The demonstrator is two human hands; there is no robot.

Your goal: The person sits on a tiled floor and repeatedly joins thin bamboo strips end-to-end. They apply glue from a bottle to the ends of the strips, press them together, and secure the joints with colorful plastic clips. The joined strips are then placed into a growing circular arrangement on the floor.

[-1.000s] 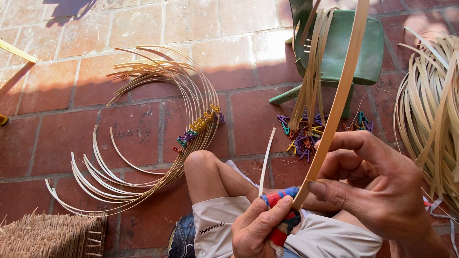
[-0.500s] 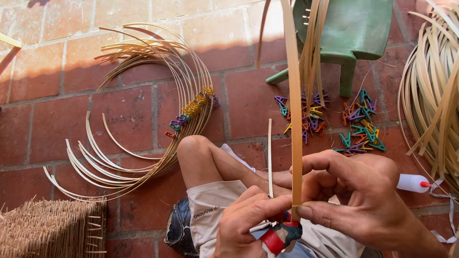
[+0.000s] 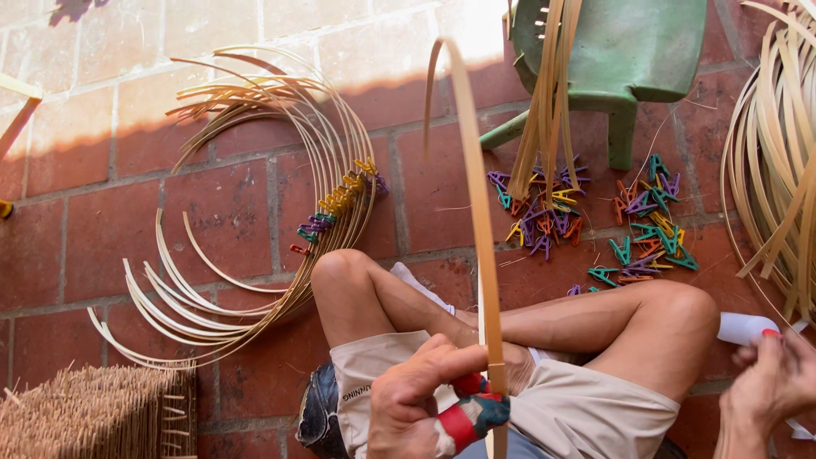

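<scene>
My left hand point(image 3: 421, 399) is closed around a knife with a red-taped handle point(image 3: 472, 418) and pinches the lower end of a long bamboo strip point(image 3: 476, 221), which rises from my lap and bends over at its top. My right hand point(image 3: 769, 387), by my right knee, grips a small white tube point(image 3: 746, 327) with its fingertips. Just past my knees, coloured clips point(image 3: 586, 217) lie scattered on the brick floor point(image 3: 229, 204). Left of them lies a curved bundle of bamboo strips point(image 3: 297, 178) clipped together. Beyond the clips stands a green plastic stool point(image 3: 629, 51) with strips leaning on it; another coil of strips point(image 3: 778, 153) lies by the floor's right edge.
</scene>
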